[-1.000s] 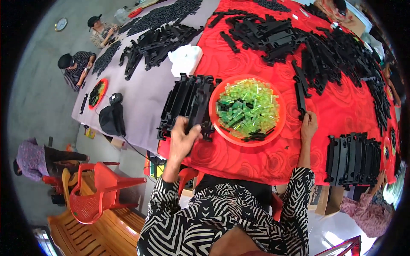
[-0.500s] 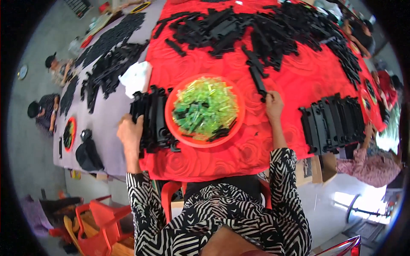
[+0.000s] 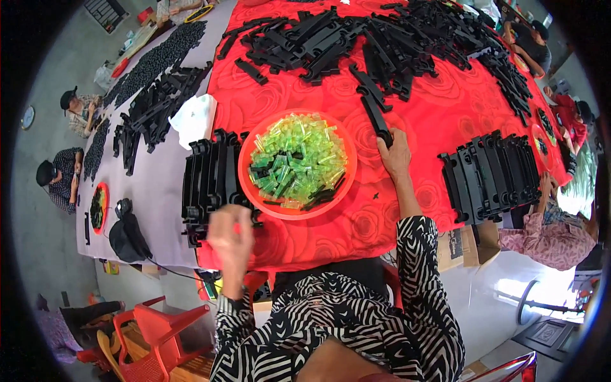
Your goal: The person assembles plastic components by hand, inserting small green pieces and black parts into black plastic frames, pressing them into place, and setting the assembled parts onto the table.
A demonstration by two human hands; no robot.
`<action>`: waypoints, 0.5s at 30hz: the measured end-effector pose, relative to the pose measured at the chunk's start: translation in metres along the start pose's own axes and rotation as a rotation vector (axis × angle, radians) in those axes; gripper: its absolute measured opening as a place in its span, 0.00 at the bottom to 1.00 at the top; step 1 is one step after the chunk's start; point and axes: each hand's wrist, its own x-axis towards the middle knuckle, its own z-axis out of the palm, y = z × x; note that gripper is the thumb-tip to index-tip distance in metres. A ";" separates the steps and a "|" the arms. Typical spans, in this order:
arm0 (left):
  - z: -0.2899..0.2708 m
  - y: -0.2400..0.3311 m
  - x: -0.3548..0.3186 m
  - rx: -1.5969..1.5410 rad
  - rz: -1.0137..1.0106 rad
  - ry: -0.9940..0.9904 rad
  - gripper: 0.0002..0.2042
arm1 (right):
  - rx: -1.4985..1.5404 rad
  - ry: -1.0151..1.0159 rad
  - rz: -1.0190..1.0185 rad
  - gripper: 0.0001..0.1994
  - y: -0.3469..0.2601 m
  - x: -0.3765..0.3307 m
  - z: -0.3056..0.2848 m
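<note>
My right hand [image 3: 396, 154] is closed on the near end of a long black plastic bar [image 3: 374, 117], which lies slanting away on the red cloth. Past its far end rests another black plastic bar [image 3: 367, 84]. Smeared by motion, my left hand [image 3: 230, 237] hovers near the front of a row of black bars [image 3: 207, 175]; its fingers cannot be made out. Between my hands sits a round orange-red bowl [image 3: 351, 159], heaped with small see-through yellow-green plastic pieces [image 3: 304, 149] and a few black strips along its near edge.
A large heap of black bars [image 3: 312, 44] covers the back of the table. Another row of bars [image 3: 490, 178] stands at the right. On the grey cloth are a crumpled white bag [image 3: 192, 121] and a black cloth-like object [image 3: 129, 235]. Other people sit along both sides.
My left hand has left the row of bars at the left and moved right and toward me. My right hand has shifted slightly left with the bar. The view has turned a little.
</note>
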 end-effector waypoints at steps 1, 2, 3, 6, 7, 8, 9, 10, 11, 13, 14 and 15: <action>0.010 0.007 -0.017 -0.053 0.031 -0.033 0.02 | -0.047 -0.003 -0.044 0.20 0.000 0.001 0.002; 0.017 0.015 -0.031 -0.117 0.095 -0.085 0.03 | -0.044 -0.010 -0.051 0.20 -0.001 0.001 0.004; 0.025 0.025 -0.045 -0.191 0.076 -0.150 0.04 | -0.072 0.018 -0.063 0.19 0.001 0.000 0.006; 0.035 0.043 -0.076 -0.333 0.104 -0.342 0.05 | 0.108 0.040 0.045 0.17 0.002 -0.005 0.009; 0.037 0.047 -0.082 -0.373 0.114 -0.390 0.05 | 0.296 0.054 0.183 0.15 0.010 -0.005 0.006; 0.039 0.049 -0.085 -0.377 0.111 -0.385 0.05 | 0.353 0.130 0.140 0.12 0.023 -0.008 0.004; 0.039 0.050 -0.088 -0.393 0.134 -0.437 0.05 | 0.355 0.119 0.134 0.12 0.025 -0.009 -0.001; 0.038 0.050 -0.092 -0.410 0.155 -0.489 0.05 | 0.577 0.039 0.265 0.11 0.021 -0.015 -0.010; 0.036 0.050 -0.094 -0.406 0.144 -0.484 0.05 | 0.796 -0.043 0.400 0.10 0.017 -0.022 -0.019; 0.038 0.046 -0.095 -0.501 0.104 -0.488 0.05 | 0.873 -0.045 0.402 0.10 -0.004 -0.039 -0.034; 0.040 0.045 -0.095 -0.503 0.101 -0.485 0.05 | 0.961 -0.061 0.431 0.10 -0.010 -0.046 -0.039; 0.041 0.044 -0.095 -0.555 0.056 -0.487 0.05 | 1.056 -0.080 0.461 0.10 -0.018 -0.054 -0.045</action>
